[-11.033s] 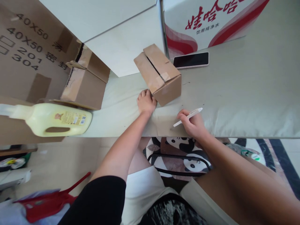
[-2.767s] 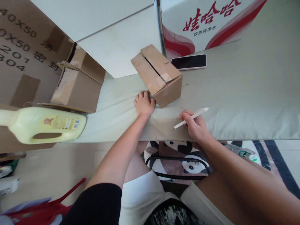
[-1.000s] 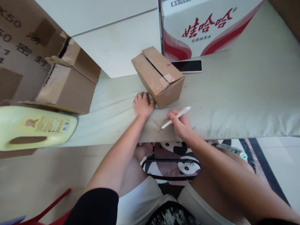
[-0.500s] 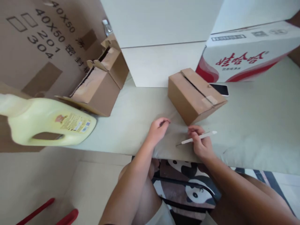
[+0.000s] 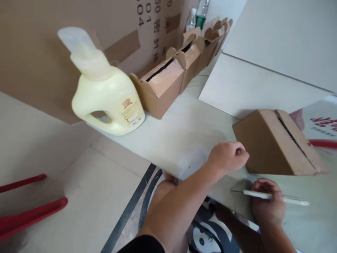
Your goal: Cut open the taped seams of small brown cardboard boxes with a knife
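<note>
While right hand pinches pen at table edge, left hand fisted beside box.

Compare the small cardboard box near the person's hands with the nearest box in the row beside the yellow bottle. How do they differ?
The small box has its top flaps folded down with a dark slit between them; the row box has flaps standing up. The small box sits alone by the left hand; the row box stands in a line with others, next to the yellow bottle. Both are plain brown cardboard on the same pale surface.
</note>
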### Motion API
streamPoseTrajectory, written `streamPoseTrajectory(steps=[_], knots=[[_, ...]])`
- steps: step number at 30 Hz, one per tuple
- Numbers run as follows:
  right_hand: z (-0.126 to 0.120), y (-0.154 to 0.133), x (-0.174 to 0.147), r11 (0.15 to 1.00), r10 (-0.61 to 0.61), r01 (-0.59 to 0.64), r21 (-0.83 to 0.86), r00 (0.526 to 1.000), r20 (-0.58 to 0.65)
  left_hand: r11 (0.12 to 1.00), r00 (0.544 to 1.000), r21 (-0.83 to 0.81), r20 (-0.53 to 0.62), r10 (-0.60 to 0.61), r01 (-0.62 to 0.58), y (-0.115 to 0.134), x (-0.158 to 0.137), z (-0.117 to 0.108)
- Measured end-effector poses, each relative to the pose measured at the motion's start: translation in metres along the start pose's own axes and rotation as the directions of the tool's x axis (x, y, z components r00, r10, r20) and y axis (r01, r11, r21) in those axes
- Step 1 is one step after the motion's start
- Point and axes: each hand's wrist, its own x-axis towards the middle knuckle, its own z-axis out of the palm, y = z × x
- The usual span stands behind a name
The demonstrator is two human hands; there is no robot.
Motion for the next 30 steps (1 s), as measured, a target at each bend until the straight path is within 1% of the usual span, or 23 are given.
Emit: streamPoseTrajectory(steps=[3,6,11,15,18,22,26,30], knots=[[0.0,0.001,0.0,0.999,-0.01,0.01,-0.046,1.0,0.009,1.0,1.0,-0.013,0.004,0.013,-0.013,-0.003,0.003,-0.003],[0.0,0.0,0.001,0.996,-0.015,0.016,-0.092,1.0,0.013,1.0,1.0,-0.022,-0.007,-0.012,0.011,-0.007,0.006,-0.007],[0.001,-0.003,-0.004,0.985,-0.039,0.042,-0.168,0.999,0.022,0.999,0.999,-0.026,0.016,-0.042,0.042,-0.008,0.011,-0.01],[0.002,-0.001,-0.006,0.988,-0.022,0.029,-0.151,0.999,0.048,0.997,0.999,-0.064,0.02,-0.051,0.052,-0.003,0.011,-0.008],[0.002,0.002,-0.005,0.994,-0.002,0.006,-0.113,1.0,0.03,0.996,0.998,-0.077,0.038,-0.049,0.052,0.0,0.01,-0.004],[0.001,0.006,-0.003,0.999,0.023,-0.021,-0.041,0.999,0.038,0.998,0.999,-0.06,0.043,-0.034,0.036,0.0,0.01,0.003],[0.001,0.008,-0.002,0.999,0.028,-0.026,-0.032,0.998,0.054,0.998,0.998,-0.031,0.035,-0.05,0.051,-0.004,0.012,0.007],[-0.001,0.008,-0.002,0.997,0.078,-0.076,-0.029,0.995,0.06,0.999,0.999,0.008,0.023,-0.047,0.047,-0.006,0.015,0.008]])
